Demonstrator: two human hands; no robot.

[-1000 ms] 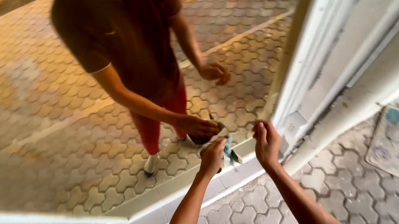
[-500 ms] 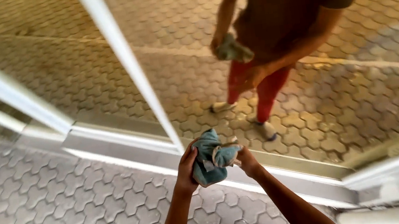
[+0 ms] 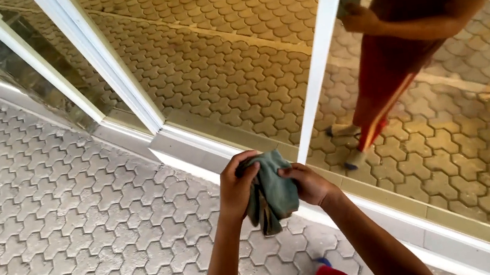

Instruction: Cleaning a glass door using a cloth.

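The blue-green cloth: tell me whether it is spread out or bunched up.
Bunched up. The cloth hangs in folds, gripped between the left hand and right hand.

Grey interlocking paver floor (image 3: 54, 205); white door-frame sill (image 3: 189, 155) on it.

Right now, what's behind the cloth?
Behind the teal cloth, held by the left hand and right hand, run the white frame sill and paving. The stretch of sill directly behind it is covered.
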